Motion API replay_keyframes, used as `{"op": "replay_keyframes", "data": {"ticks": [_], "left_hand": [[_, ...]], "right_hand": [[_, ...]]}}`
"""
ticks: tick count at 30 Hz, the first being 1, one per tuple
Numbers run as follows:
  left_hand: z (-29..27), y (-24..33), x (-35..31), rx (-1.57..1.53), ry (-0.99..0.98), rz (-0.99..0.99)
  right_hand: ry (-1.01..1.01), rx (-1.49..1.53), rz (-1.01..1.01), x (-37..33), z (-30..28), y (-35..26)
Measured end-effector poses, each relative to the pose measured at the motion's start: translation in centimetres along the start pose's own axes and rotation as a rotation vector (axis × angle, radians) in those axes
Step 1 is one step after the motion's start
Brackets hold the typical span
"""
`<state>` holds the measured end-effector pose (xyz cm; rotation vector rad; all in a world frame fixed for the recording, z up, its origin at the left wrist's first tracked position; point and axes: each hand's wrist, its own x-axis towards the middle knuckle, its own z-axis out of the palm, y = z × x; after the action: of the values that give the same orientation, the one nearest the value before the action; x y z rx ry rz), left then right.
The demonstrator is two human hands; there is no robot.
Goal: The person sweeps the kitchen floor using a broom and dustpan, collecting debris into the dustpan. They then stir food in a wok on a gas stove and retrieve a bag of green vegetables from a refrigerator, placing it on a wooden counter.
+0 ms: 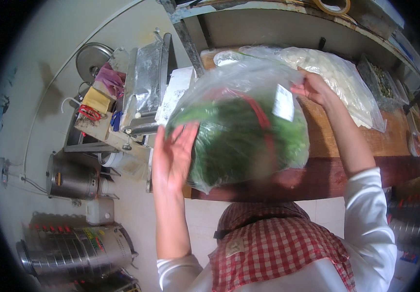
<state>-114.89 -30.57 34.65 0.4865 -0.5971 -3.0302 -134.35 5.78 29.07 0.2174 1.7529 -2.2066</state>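
Note:
A big clear plastic bag (229, 146) full of green leafy vegetables is in front of me, above the wooden worktop. A red strip (261, 114) runs across it, and a white label (284, 103) sits on its upper right. My right hand (315, 88) grips the bag's plastic at the upper right corner. Against the bag's left side lies my left hand (175, 158), palm up with fingers stretched out, not closed on it. The underside of the bag is hidden.
Behind the bag, a plastic bag of pale pieces (326, 73) lies on the worktop (317, 131). A metal shelf (268, 6) crosses above, with a tape roll (334, 7) on it. Metal equipment (146, 82) stands left; steel drums (81, 253) are on the floor below.

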Motion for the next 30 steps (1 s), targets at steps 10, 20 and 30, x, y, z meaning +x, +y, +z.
{"op": "replay_keyframes", "data": {"ticks": [10,20,30], "left_hand": [[-19.5,-4.7,-2.4,1.38,0.183,0.546],[-11.8,-3.2,-0.8,1.741,-0.111,0.751],[8.5,3.0,4.7,1.34,-0.171,0.973]], "right_hand": [[-0.08,-0.522,-0.137,-11.4,-1.6,12.3],[-0.012,-0.97,-0.254,-11.1,1.4,11.4],[0.012,-0.472,-0.442,-7.6,0.3,-5.1]]}}
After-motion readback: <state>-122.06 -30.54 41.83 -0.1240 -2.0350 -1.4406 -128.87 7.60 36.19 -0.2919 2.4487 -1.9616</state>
